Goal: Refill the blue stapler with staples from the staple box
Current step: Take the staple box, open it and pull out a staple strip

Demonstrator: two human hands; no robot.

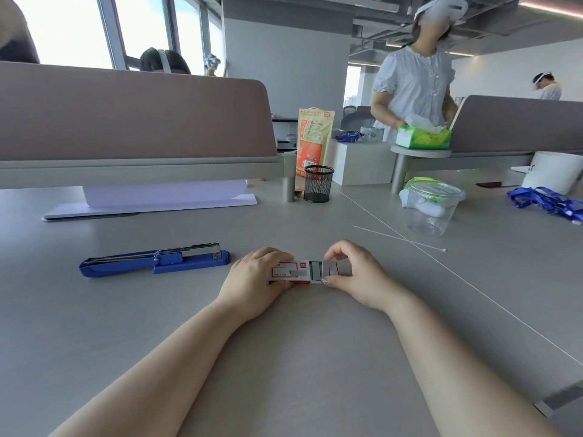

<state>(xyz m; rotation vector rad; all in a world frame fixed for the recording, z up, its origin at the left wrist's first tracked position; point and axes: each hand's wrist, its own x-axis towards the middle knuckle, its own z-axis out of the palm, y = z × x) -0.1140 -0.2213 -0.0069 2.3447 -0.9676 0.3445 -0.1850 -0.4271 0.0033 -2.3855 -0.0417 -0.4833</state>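
The blue stapler [151,263] lies on the grey desk left of my hands, its top swung open and the metal staple rail exposed. A small red-and-white staple box [288,272] rests on the desk in front of me. My left hand [252,285] grips the box's sleeve from the left. The inner tray is slid out to the right, showing grey staple strips [315,270]. My right hand [356,275] pinches the tray end and a strip between thumb and fingers.
A black mesh pen cup [318,183] and an orange bag [314,140] stand behind. A clear plastic tub [430,209] and a white cable tie [400,238] lie to the right. A monitor base [148,206] sits at the back left. A person stands at the neighbouring desk.
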